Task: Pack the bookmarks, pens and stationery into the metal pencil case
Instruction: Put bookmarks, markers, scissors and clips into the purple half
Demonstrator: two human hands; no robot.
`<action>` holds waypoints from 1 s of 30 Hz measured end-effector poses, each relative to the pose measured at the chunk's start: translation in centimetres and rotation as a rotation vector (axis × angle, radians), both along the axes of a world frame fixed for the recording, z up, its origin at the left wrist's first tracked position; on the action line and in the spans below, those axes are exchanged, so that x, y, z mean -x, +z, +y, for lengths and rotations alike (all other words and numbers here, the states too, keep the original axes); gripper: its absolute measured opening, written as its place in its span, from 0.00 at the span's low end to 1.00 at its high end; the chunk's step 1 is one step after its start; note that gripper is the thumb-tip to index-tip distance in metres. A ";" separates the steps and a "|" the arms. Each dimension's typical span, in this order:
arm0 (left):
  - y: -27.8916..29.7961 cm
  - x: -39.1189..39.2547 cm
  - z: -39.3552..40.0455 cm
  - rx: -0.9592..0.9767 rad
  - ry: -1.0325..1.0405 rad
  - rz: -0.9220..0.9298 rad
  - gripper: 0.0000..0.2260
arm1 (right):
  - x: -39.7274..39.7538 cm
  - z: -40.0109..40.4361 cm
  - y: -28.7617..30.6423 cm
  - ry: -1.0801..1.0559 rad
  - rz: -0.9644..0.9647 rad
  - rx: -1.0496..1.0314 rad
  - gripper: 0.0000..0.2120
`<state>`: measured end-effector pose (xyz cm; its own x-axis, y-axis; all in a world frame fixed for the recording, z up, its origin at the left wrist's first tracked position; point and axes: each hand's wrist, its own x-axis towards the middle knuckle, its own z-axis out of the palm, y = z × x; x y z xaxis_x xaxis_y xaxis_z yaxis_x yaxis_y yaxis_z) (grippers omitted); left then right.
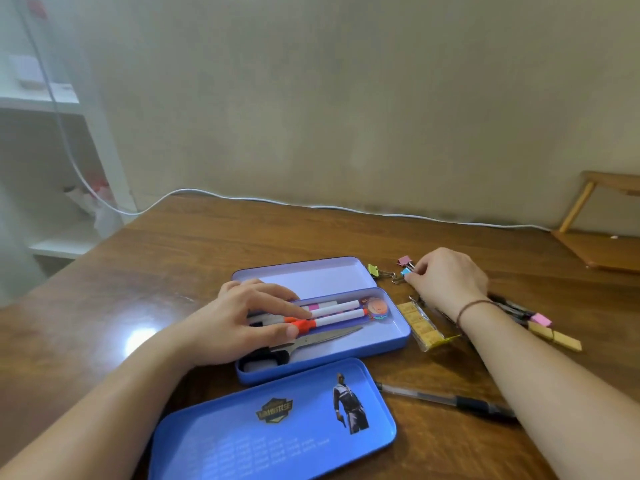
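My left hand [242, 320] lies flat on the pens [332, 315] inside the pencil case [398, 336]; right hand [446, 280] pinches a blue binder clip [405, 272]. Its looped handles may snag neighbouring clips.

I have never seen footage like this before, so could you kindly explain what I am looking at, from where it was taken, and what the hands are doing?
There is no machine here: a camera worn on a person's head looks down at their two bare hands over a wooden table. The left hand rests on two orange-and-white markers inside the open blue metal pencil case, beside a pair of scissors. The right hand pinches a blue binder clip near a yellow-green binder clip and a pink binder clip. A printed blue tray, a black pen and a packet of yellow erasers lie alongside.
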<state>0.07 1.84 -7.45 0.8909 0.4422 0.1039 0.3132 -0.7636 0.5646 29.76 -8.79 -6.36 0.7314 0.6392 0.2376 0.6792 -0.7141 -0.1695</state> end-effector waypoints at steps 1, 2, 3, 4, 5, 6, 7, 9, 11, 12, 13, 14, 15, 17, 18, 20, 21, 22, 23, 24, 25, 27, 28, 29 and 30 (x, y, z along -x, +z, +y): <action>0.1 0.0 0.0 -0.011 -0.003 0.017 0.18 | -0.1 0.0 0.1 0.006 0.038 -0.018 0.09; 0.1 0.0 0.0 -0.016 -0.004 0.028 0.17 | -0.2 -0.1 0.2 0.017 0.085 -0.042 0.08; 0.2 0.0 -0.1 -0.019 -0.002 0.031 0.16 | -0.2 -0.4 0.5 0.040 0.124 -0.076 0.07; 0.2 0.0 -0.1 -0.020 0.002 0.026 0.16 | -0.3 -0.7 0.8 0.072 0.153 -0.118 0.06; 0.2 0.0 -0.2 -0.021 0.005 0.017 0.16 | -0.3 -1.0 1.2 0.119 0.175 -0.169 0.06; 0.2 0.0 -0.3 -0.022 0.007 0.005 0.17 | -0.2 -1.4 1.7 0.191 0.185 -0.231 0.05; 0.2 0.0 -0.3 -0.020 0.010 -0.008 0.17 | 0.0 -1.7 2.1 0.290 0.187 -0.287 0.04; 0.2 -0.1 -0.3 -0.023 0.009 -0.029 0.17 | 0.9 -2.3 2.8 0.525 0.178 -0.296 0.02; 0.2 -0.1 -0.3 -0.025 0.014 -0.022 0.17 | 2.0 -2.5 2.8 0.683 0.087 -0.138 0.03; 0.3 0.0 -0.4 -0.026 0.019 -0.016 0.16 | 2.5 -2.4 2.6 0.713 0.016 -0.043 0.04; 0.4 0.0 -0.4 -0.029 0.021 -0.013 0.16 | 2.9 -2.3 2.5 0.717 -0.048 0.032 0.05; 0.4 0.1 -0.4 -0.028 0.019 -0.009 0.14 | 3.2 -2.2 2.4 0.705 -0.092 0.076 0.06; 0.5 0.2 -0.5 -0.022 0.018 0.002 0.12 | 3.4 -2.0 2.4 0.685 -0.110 0.091 0.07; 0.5 0.2 -0.5 -0.004 0.016 0.019 0.10 | 3.8 -1.7 2.5 0.637 -0.098 0.068 0.04; 0.5 0.2 -0.5 0.001 0.015 0.020 0.09 | 4.0 -1.5 2.6 0.615 -0.085 0.055 0.03; 0.4 0.1 -0.5 0.005 0.012 0.018 0.09 | 4.4 -1.2 2.8 0.582 -0.080 0.059 0.07; 0.3 0.1 -0.5 0.006 0.010 0.019 0.09 | 4.6 -1.1 2.9 0.577 -0.099 0.070 0.07; 0.3 0.1 -0.5 0.008 0.008 0.019 0.09 | 4.5 -0.9 3.1 0.577 -0.114 0.080 0.07; 0.3 0.2 -0.4 0.009 0.006 0.018 0.08 | 4.2 -0.7 3.2 0.581 -0.104 0.078 0.07; 0.3 0.2 -0.4 0.009 0.002 0.020 0.09 | 3.8 -0.4 3.3 0.588 -0.044 0.052 0.06; 0.3 0.2 -0.3 0.006 -0.005 0.023 0.10 | 3.2 0.0 3.3 0.598 0.061 0.014 0.05; 0.3 0.3 -0.4 0.007 -0.025 0.018 0.13 | 2.3 0.9 3.3 0.608 0.217 -0.034 0.09; 0.4 0.3 -0.4 0.012 -0.031 0.013 0.13 | 1.9 1.4 3.1 0.602 0.213 -0.002 0.12; 0.5 0.3 -0.5 0.016 -0.034 0.013 0.13 | 1.6 1.8 2.8 0.585 0.176 0.059 0.14; 0.5 0.3 -0.5 0.018 -0.035 0.014 0.13 | 1.2 2.2 2.5 0.562 0.119 0.145 0.17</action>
<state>-0.21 1.35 -6.96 0.9072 0.4124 0.0834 0.2945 -0.7640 0.5740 28.57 -6.60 -3.91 0.2878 0.9560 0.0563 0.9422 -0.2721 -0.1953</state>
